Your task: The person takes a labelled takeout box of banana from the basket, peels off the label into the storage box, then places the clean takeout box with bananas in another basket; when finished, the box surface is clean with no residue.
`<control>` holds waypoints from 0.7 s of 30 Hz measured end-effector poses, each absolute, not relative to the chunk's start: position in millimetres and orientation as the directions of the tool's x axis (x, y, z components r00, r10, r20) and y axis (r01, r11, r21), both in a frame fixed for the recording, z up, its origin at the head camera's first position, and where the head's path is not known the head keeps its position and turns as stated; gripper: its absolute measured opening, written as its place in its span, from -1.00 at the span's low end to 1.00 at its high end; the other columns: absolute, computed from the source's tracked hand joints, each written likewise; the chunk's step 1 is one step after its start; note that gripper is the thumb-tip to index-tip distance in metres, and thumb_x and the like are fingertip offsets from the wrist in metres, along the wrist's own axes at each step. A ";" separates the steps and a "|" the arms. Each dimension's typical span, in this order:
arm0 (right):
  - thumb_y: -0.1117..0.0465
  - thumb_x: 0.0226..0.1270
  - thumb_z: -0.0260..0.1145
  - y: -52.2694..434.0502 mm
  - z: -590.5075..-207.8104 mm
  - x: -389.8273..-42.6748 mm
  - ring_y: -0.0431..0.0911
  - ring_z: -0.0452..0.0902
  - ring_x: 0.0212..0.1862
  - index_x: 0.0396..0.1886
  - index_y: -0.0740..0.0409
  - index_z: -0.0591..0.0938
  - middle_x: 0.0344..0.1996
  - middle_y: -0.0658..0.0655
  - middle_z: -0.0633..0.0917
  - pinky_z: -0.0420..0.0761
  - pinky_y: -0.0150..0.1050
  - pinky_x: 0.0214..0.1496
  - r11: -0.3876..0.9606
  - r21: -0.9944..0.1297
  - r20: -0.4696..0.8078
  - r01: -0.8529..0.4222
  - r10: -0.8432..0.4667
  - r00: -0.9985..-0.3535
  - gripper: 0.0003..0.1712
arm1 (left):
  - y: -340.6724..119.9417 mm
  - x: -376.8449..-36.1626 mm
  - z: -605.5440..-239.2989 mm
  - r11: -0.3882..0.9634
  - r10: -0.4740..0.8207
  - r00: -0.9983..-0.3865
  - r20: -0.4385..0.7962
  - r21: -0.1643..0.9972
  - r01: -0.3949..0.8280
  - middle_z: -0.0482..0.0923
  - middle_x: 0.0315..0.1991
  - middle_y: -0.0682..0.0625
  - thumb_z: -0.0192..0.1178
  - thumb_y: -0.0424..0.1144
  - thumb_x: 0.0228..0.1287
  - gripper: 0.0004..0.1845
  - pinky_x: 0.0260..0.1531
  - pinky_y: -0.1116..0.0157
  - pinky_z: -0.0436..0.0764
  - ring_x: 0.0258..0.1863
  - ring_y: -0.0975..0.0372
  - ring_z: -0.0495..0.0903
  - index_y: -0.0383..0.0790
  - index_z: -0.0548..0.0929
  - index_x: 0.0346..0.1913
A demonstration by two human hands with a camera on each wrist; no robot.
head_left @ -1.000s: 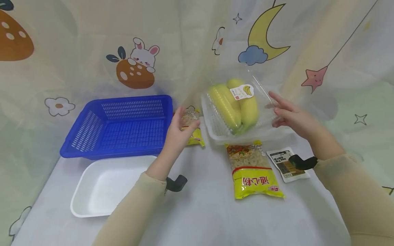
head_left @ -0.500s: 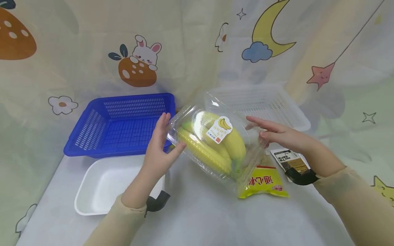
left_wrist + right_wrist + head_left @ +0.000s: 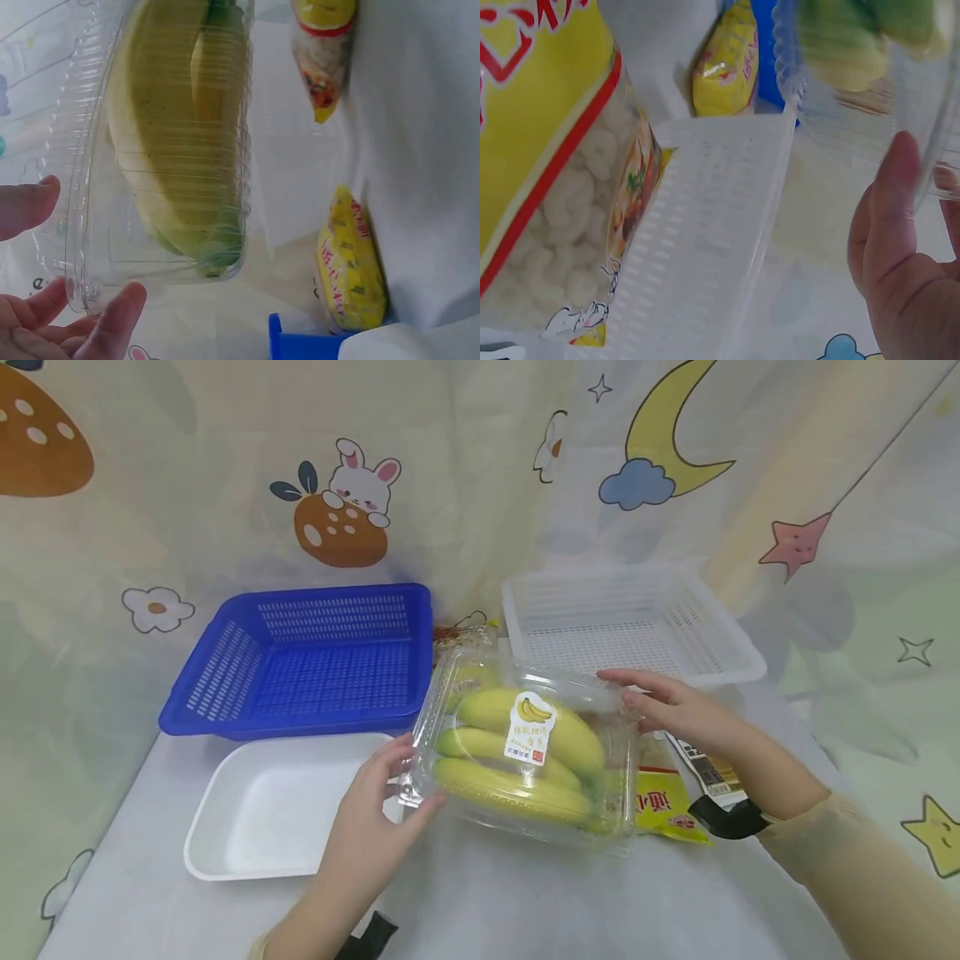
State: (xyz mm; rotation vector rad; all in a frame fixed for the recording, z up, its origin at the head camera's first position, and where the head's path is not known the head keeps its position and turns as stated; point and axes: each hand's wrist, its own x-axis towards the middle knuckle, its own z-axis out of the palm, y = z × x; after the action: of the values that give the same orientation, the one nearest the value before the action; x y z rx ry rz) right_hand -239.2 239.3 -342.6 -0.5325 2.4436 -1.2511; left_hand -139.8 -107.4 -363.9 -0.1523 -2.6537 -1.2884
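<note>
A clear plastic clamshell box [image 3: 615, 760] of yellow bananas [image 3: 517, 792] is held over the table in the head view, its label [image 3: 530, 728] facing up. My left hand [image 3: 371, 814] grips the box's left end; the left wrist view shows the thumb and fingers on either side of its rim [image 3: 79, 225]. At the right end, my right hand [image 3: 678, 706] pinches the box edge, fingers above and below in the right wrist view. Partly behind the box lies a yellow pasta bag [image 3: 663, 802], seen large as the macaroni bag [image 3: 570, 202] in the right wrist view.
At the back stand a blue basket [image 3: 296, 727] and a white basket [image 3: 742, 670]. A white tray [image 3: 258, 810] sits in front of the blue one. Another pasta bag [image 3: 465, 637] lies between the baskets, and a flat pouch [image 3: 712, 768] is partly hidden by my right wrist.
The banana box has come from the white basket toward the person and turned level. My left hand, empty one second ago, now grips its left end. My right hand kept hold throughout.
</note>
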 end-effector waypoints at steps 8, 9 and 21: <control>0.02 0.31 0.12 228.7 -356.9 -227.2 0.13 0.41 0.14 0.32 -0.16 0.24 0.21 0.19 0.41 0.54 0.04 0.03 0.575 -0.803 -0.151 -0.156 -0.451 -0.880 -0.41 | -110.3 -111.3 -384.0 0.771 0.034 -0.937 0.347 0.587 0.245 0.48 0.12 0.03 0.41 -0.12 -0.12 -0.25 -0.30 0.28 0.62 -0.17 0.28 0.59 -0.06 0.36 0.22; 0.02 0.30 0.14 227.8 -359.2 -226.8 0.15 0.40 0.15 0.32 -0.15 0.24 0.21 0.20 0.40 0.55 0.04 0.02 0.572 -0.804 -0.148 -0.160 -0.454 -0.879 -0.40 | -110.4 -109.7 -387.2 0.783 0.048 -0.924 0.380 0.560 0.271 0.46 0.15 0.02 0.42 -0.13 -0.14 -0.25 -0.29 0.31 0.63 -0.16 0.29 0.59 -0.08 0.38 0.21; 0.09 0.25 0.20 216.1 -377.3 -231.1 0.18 0.37 0.14 0.32 0.09 0.25 0.25 0.24 0.33 0.56 -0.02 0.03 0.567 -0.788 -0.137 -0.238 -0.539 -0.831 -0.34 | -107.0 -94.0 -418.4 0.835 0.014 -0.926 0.378 0.505 0.219 0.55 0.05 0.00 0.42 -0.12 -0.15 -0.29 -0.33 0.29 0.63 -0.28 0.26 0.63 -0.14 0.43 0.16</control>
State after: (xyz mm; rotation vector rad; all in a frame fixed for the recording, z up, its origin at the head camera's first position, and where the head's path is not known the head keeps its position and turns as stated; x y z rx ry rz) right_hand -231.1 216.1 -377.3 -0.6328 2.4402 -1.1480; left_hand -94.0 -107.0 -418.4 -0.1751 -2.6540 -0.7912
